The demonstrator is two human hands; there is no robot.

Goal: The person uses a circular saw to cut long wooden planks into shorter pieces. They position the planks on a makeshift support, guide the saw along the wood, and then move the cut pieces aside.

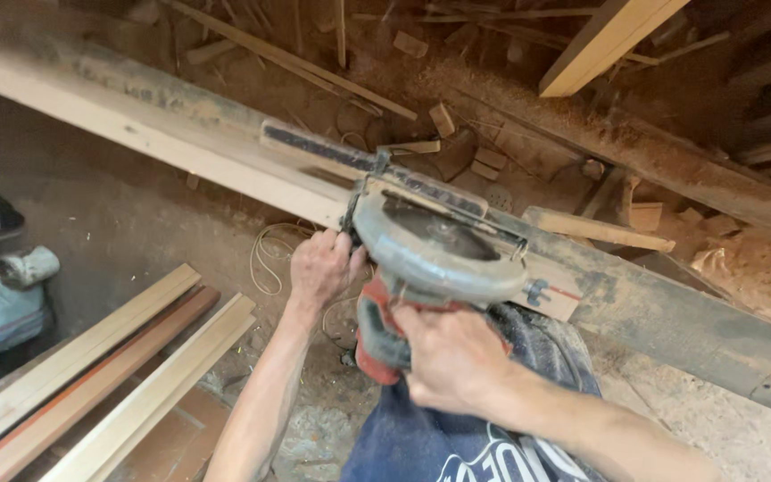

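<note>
From where I watch, the cut looks barely begun, as best I can judge: the circular saw [439, 250] sits on the long pale board [180, 134] about midway along it, and I can see no kerf or severed end on either side, so nearly the whole cut seems left. My right hand [452, 357] is clenched around the saw's red handle at the near side; my left hand [321, 266] is closed in a grip on the near edge of the board and the saw's base just left of the guard. The board lies on a grey, dusty table [671, 321] running from far left to near right. I count one saw, one board under it, three long planks [109, 375] lying side by side at near left, and several small offcut blocks [443, 119] scattered in the sawdust beyond.
</note>
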